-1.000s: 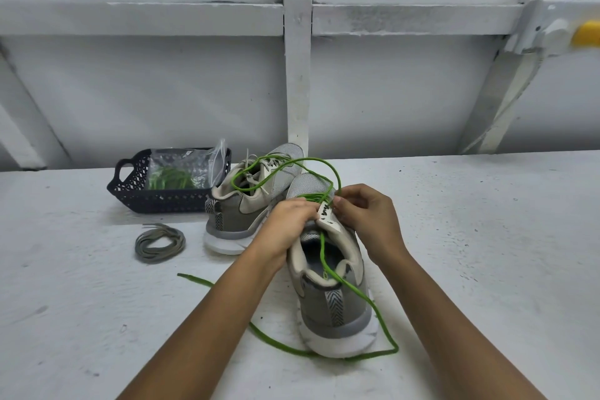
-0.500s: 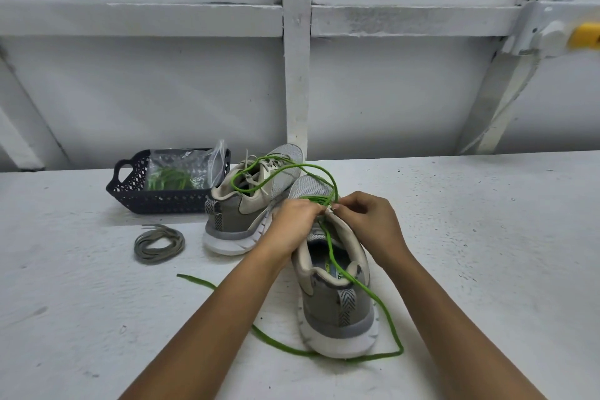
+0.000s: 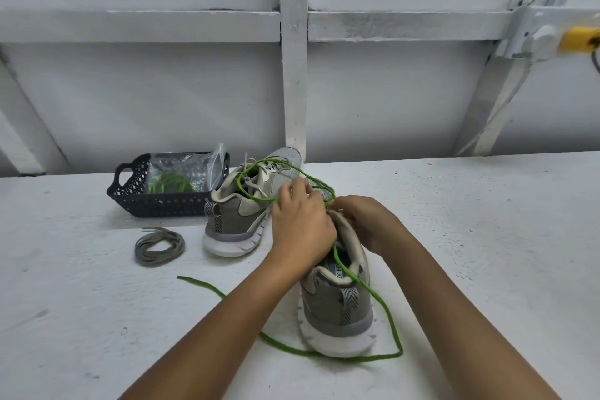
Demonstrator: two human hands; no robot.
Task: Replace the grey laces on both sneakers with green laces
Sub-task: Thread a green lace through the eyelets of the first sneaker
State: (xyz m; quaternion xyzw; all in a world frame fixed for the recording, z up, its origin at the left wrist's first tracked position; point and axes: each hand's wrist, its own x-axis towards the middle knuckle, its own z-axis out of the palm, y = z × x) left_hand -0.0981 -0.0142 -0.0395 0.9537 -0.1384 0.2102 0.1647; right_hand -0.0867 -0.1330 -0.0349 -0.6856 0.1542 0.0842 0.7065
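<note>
Fingers (image 3: 296, 189) of the left hand (image 3: 302, 227) are curled at the front of the near sneaker (image 3: 337, 305), where a loop of the green lace (image 3: 386, 312) runs into them. The right hand (image 3: 368, 224) sits just beside it, almost touching, with its fingers (image 3: 341, 204) bent inward and pinching the same lace at the top of the shoe's opening. The exact fingertip contact is hidden behind the knuckles.

The near sneaker stands upright with its heel toward the person. From the hands the green lace drops across the collar, runs down the shoe's right side, bends round behind the heel on the table (image 3: 487, 253) and trails away leftward under the left forearm. Its other loop arches back over the far sneaker (image 3: 240, 214), which lies close behind and to the left, its pale laces in place.

Left of that shoe, a coil of grey lace (image 3: 159, 247) lies apart on the table. Behind the coil a dark basket (image 3: 130, 195) holding a plastic bag (image 3: 181, 169) stands near the table's back edge, which meets the white wall (image 3: 406, 107). Right of the right forearm, bare white tabletop stretches to the frame's edge.
</note>
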